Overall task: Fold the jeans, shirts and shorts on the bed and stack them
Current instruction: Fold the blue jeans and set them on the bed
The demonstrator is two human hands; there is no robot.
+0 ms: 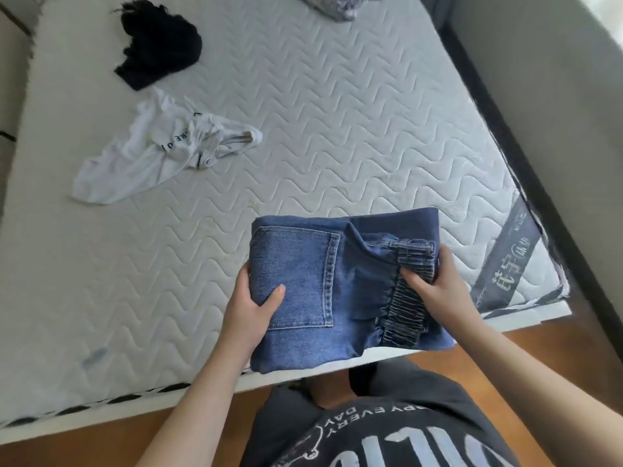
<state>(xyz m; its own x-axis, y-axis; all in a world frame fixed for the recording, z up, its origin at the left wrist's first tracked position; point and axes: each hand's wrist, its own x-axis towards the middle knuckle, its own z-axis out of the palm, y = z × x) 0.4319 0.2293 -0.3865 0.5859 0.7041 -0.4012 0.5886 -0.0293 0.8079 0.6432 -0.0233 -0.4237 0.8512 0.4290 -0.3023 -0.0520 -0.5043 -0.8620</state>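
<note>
Folded blue jeans, back pocket up and elastic waistband to the right, are held over the near edge of the bed. My left hand grips their left side, thumb on the pocket. My right hand grips the right side, thumb on the waistband. A crumpled white shirt lies unfolded to the left on the mattress. Beyond it a black garment sits in a heap. A grey patterned garment shows at the top edge, partly cut off.
The quilted white mattress fills most of the view, with a dark bed frame along its right side and a wall beyond. A wooden floor shows at the bed's foot, where I stand against the near edge.
</note>
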